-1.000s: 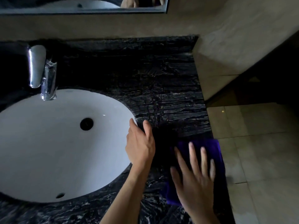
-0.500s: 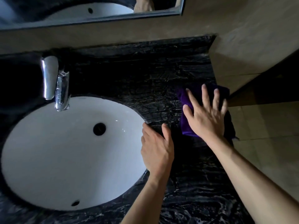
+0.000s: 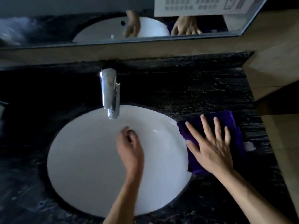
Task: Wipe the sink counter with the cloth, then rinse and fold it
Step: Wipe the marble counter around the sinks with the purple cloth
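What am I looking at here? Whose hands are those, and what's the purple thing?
The picture comes from a camera worn on a person's head, looking down at their own two bare hands. There is a white sink set in a dark stone counter, with a shiny tap above it. The purple thing is a cleaning cloth. The right hand presses it flat on the counter beside the sink, fingers spread. The left hand hangs over the sink, fingers loosely curled, holding nothing. At the top, a mirror reflects both hands.
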A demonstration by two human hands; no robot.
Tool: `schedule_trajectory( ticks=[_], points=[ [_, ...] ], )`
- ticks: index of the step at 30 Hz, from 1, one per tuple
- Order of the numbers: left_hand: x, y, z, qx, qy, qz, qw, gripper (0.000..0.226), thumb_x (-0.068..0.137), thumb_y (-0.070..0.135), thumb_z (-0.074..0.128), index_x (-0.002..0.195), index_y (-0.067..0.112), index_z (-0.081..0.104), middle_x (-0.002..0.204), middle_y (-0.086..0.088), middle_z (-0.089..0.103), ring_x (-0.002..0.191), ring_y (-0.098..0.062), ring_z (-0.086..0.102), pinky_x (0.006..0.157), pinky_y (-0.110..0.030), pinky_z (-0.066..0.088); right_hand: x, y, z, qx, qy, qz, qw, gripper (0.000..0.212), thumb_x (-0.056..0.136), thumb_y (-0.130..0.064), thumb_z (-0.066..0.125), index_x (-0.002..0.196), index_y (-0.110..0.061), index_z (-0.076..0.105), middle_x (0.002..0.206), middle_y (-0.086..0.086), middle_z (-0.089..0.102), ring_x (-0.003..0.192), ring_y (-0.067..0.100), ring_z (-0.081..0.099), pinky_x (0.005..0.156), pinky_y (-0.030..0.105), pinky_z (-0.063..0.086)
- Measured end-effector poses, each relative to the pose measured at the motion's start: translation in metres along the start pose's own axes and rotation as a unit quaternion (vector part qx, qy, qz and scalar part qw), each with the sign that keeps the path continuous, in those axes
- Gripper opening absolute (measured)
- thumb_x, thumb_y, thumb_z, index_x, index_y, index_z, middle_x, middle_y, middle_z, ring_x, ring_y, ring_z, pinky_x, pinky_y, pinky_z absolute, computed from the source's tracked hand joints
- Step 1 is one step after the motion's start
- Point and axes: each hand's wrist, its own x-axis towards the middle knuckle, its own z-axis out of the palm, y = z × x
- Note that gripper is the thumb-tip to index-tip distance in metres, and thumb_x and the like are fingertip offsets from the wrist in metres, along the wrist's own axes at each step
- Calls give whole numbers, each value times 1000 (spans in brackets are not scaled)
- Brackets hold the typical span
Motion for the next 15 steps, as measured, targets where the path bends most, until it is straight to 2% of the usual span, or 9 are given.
schedule_trajectory(
  ticks=[3,5,7,9,13,15],
  points=[
    [111,-10,-45,176,85,107,975,48,91,28,42,129,5,60,134,-24,56,123,-42,50,101,-45,40,38,-24,0,-16,4,19,1000,66,92,-63,36,155,-51,19,169,4,17,153,43,16,118,65,17],
    [178,-7,-57,285,76,142,945,58,93,35,42,141,3,51,148,-28,45,136,-45,42,109,-51,34,59,-34,-2,-22,6,28,999,66,92,-64,34,155,-50,20,169,5,18,153,43,16,117,65,18],
    [226,-7,-57,365,39,133,921,73,94,47,35,151,3,38,157,-30,32,147,-45,28,117,-54,23,77,-44,-4,-19,11,35,999,66,92,-66,32,155,-49,23,168,7,20,152,44,18,116,65,19],
    [249,-11,-53,408,22,114,905,79,95,54,29,155,3,30,160,-33,22,150,-46,19,120,-58,15,93,-56,-4,-21,18,44,999,65,93,-67,29,155,-48,25,168,9,22,151,45,19,116,66,19],
    [251,-16,-48,445,25,128,886,77,99,56,33,156,4,26,159,-36,19,150,-48,17,120,-61,14,138,-103,-7,6,29,82,996,64,94,-66,26,155,-46,26,167,11,23,151,47,16,117,66,16],
    [249,-14,-49,450,22,130,883,78,99,57,32,157,4,26,159,-37,19,150,-49,17,119,-61,14,163,-137,-8,13,37,67,997,63,94,-66,25,153,-45,29,165,11,26,150,48,17,118,66,16]
  ],
)
